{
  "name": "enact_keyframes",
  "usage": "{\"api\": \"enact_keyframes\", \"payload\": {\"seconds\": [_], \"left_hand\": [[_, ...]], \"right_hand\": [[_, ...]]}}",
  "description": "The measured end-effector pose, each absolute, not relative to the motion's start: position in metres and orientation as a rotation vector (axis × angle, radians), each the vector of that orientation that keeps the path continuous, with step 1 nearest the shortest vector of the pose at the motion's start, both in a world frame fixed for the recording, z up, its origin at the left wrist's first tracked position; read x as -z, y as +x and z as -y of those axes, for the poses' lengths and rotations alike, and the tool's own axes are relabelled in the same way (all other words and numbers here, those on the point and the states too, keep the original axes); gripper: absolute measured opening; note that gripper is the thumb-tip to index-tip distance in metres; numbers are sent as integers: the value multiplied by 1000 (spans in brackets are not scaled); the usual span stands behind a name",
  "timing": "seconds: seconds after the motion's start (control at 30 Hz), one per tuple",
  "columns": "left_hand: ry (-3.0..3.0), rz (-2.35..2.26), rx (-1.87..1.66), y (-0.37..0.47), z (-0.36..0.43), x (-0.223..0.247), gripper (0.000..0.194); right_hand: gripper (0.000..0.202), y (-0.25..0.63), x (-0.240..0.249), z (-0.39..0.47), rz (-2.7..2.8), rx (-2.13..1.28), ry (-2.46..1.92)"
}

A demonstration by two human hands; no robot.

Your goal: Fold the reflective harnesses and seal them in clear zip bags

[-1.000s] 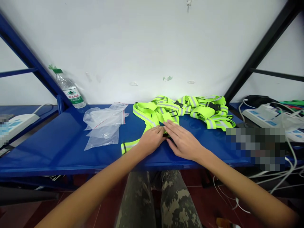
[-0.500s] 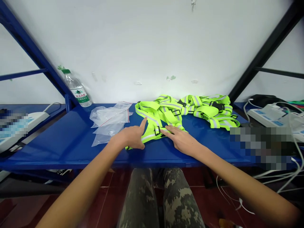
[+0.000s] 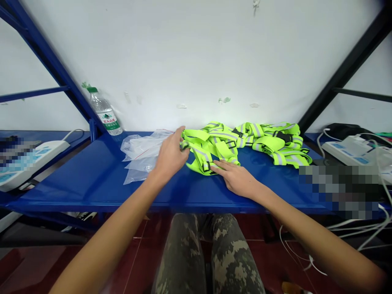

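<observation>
A neon-yellow reflective vest (image 3: 220,143) made of elastic straps with grey stripes and black buckles lies bunched on the blue table (image 3: 196,194). My left hand (image 3: 172,154) is closed around the left end of its straps, and a folded bit of strap shows between thumb and fingers. Beside a black buckle (image 3: 206,166) at the vest's front edge, my right hand (image 3: 237,176) lies with fingers stretched flat on the strap. More neon-yellow straps (image 3: 278,143) lie to the right, touching the first heap; I cannot tell where one ends and the other begins.
Clear plastic zip bags (image 3: 141,153) lie left of my left hand. At the back left a water bottle (image 3: 107,116) leans near the blue frame post. Power strips stand on both sides, the right one (image 3: 346,149) with white cables. A white wall rises behind.
My left hand has moved from the front edge up and away to the vest's left end, closing on the strap. The vest's front left corner is folded inward. My right hand stays nearly in place.
</observation>
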State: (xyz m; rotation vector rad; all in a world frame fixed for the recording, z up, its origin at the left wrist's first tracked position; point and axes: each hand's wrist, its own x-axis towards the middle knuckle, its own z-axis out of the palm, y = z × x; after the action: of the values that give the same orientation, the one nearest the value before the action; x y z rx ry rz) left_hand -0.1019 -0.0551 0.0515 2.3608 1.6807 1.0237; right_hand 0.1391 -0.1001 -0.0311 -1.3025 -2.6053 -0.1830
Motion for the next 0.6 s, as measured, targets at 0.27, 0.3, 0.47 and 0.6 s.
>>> {"api": "enact_keyframes", "payload": {"seconds": [0.27,0.3,0.47,0.6], "left_hand": [[2192,-1262,-1155,-19,47,-5,40],[2282,-1229,-1050,-13,48,2,39],[2680,-1208,-664,-9,51,20,45],[2876,-1221,-526,-13,56,22,38]], "right_hand": [[55,140,32,99,2597,37,-1231],[49,142,31,99,2590,7,-1223],[27,153,25,107,2547,-94,-1197],[19,159,22,119,2391,180,-1166]]}}
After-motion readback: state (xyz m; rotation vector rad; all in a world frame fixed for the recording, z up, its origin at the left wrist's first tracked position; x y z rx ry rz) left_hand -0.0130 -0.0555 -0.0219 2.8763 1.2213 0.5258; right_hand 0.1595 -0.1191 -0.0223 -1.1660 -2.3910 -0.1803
